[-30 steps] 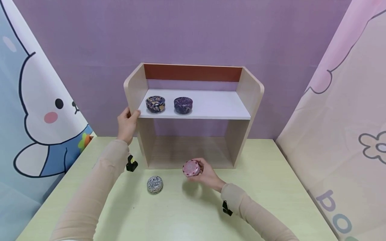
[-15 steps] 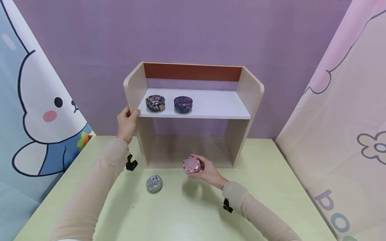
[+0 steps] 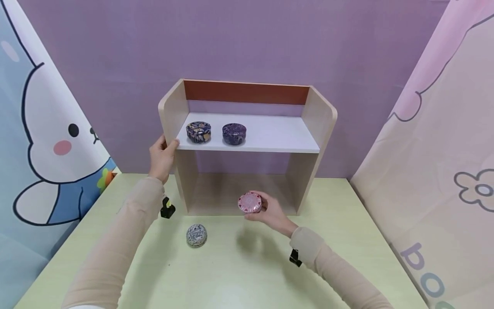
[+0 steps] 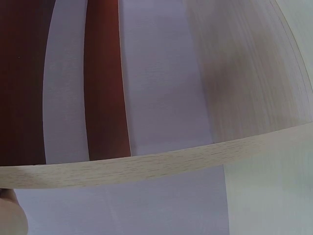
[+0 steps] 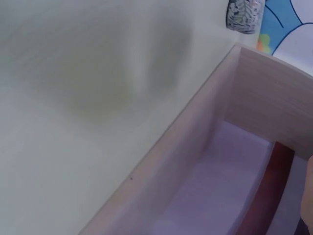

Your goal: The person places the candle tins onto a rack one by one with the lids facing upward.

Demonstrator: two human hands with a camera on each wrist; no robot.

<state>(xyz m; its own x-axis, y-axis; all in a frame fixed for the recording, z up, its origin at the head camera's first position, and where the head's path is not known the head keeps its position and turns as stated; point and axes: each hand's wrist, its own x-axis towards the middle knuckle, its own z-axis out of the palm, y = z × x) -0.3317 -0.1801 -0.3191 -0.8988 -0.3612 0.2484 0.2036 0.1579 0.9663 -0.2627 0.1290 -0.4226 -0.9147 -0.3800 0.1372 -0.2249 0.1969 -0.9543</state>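
My right hand (image 3: 272,214) pinches a round pink patterned tin (image 3: 250,202) by its side, lifted above the table just in front of the shelf's lower compartment. With my left hand (image 3: 162,159) I grip the left side panel of a small wooden shelf (image 3: 324,128), the thumb at the white board's front corner. On that white board (image 3: 278,133) stand a dark tin with yellow flecks (image 3: 198,132) and, to its right, a dark purple tin (image 3: 234,134). A grey-white patterned tin (image 3: 197,235) sits on the table before the shelf. The right wrist view shows only a sliver of hand.
The pale green table (image 3: 216,283) runs up to a purple backdrop (image 3: 247,38). Printed cloths stand at both sides, a rabbit cloth (image 3: 73,150) on the left and a flower cloth (image 3: 436,163) on the right. A red-brown strip (image 3: 247,92) spans the shelf's upper back.
My right hand has risen with the pink tin and shifted slightly right, closer to the lower compartment. The left hand keeps its grip on the side panel.
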